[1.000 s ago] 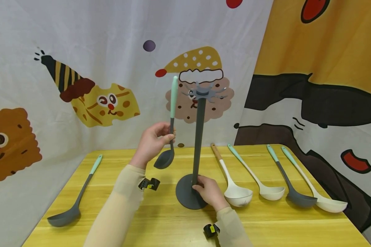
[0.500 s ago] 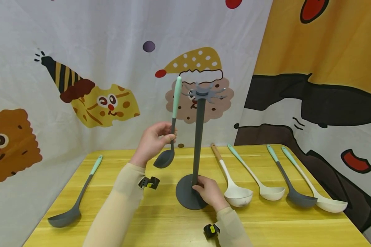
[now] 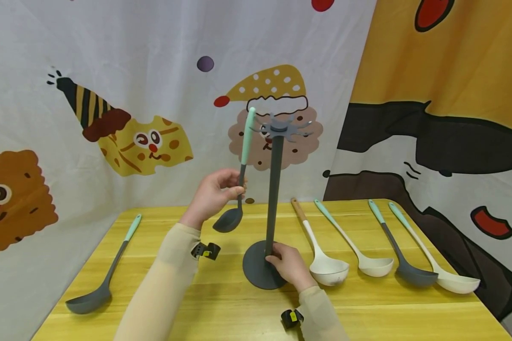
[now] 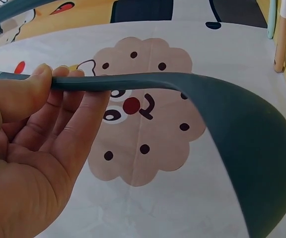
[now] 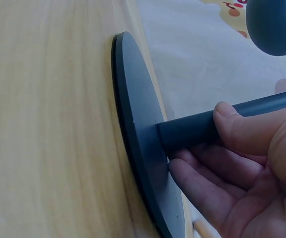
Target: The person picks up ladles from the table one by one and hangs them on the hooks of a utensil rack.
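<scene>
My left hand (image 3: pixel 215 194) pinches the dark shaft of a grey ladle (image 3: pixel 228 219) between thumb and fingers, in the air left of a utensil stand (image 3: pixel 275 189). The ladle's mint handle points up, its top close to the hooked ring (image 3: pixel 280 127) of the stand; whether they touch I cannot tell. In the left wrist view, the ladle's bowl (image 4: pixel 252 134) extends beyond the fingertips. Low on the stand's pole, just above its round base (image 3: pixel 256 270), my right hand (image 3: pixel 291 265) grips it. The right wrist view shows thumb and fingers around the pole (image 5: pixel 192 130).
On the wooden table (image 3: pixel 222 308) a grey ladle (image 3: pixel 94 298) lies at left. At right lie a white ladle with brown handle (image 3: pixel 329 270), a white ladle (image 3: pixel 375 266), a grey ladle (image 3: pixel 414 274) and another white ladle (image 3: pixel 456 282). A printed curtain (image 3: pixel 153 47) hangs behind.
My left hand has shifted slightly right, and the ladle's handle top has tilted right and dropped a little toward the stand's hooks. My right hand and the stand have stayed put.
</scene>
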Motion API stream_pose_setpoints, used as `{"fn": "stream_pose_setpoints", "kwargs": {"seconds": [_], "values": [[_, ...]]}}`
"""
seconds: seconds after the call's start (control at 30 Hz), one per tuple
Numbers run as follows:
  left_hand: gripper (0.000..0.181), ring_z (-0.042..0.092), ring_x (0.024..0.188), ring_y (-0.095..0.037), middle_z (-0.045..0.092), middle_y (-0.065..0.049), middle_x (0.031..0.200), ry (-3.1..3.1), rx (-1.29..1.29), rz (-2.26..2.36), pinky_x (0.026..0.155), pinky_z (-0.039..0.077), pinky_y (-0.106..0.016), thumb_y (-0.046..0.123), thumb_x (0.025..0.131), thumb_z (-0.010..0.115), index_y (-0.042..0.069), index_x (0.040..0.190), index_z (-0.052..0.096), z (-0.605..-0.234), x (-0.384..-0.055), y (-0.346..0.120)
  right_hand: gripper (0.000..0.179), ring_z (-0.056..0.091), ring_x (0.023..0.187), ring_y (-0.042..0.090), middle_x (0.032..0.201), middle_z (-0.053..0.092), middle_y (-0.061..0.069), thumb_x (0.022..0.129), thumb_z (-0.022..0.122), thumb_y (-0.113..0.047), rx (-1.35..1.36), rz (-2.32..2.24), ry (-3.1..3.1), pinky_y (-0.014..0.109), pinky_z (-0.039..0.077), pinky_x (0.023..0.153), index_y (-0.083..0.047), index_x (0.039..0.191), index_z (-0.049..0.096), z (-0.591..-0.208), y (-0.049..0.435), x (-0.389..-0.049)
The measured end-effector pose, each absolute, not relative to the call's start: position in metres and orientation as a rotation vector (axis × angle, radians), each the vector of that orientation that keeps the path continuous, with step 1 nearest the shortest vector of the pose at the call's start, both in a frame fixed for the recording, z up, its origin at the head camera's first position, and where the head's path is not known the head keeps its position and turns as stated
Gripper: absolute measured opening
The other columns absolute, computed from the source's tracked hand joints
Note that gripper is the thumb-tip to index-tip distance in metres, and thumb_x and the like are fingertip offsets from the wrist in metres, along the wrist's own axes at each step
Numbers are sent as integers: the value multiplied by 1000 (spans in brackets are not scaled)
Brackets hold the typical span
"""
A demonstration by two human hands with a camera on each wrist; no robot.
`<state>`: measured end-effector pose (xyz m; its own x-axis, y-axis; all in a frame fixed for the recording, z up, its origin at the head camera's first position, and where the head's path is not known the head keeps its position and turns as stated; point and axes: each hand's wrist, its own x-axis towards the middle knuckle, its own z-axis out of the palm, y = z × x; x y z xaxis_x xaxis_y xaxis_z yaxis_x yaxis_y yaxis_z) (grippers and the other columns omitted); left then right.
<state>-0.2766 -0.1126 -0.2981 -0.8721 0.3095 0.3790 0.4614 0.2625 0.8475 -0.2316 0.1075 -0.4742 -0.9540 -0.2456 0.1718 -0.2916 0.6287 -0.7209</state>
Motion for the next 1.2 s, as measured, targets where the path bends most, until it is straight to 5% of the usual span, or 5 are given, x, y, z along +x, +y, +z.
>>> {"fn": "stream_pose_setpoints", "kwargs": {"seconds": [1.2], "values": [[15,65,87,-20,70,-4,94,-2442,-855,-1470,78,55,-41,3,93,68,6,108,70,-304,-273,-111,23,67,102,32,109,71,12,95,67,-11,425,1286,-2799,46,55,84,-3,116,69,-473,106,-232]]}}
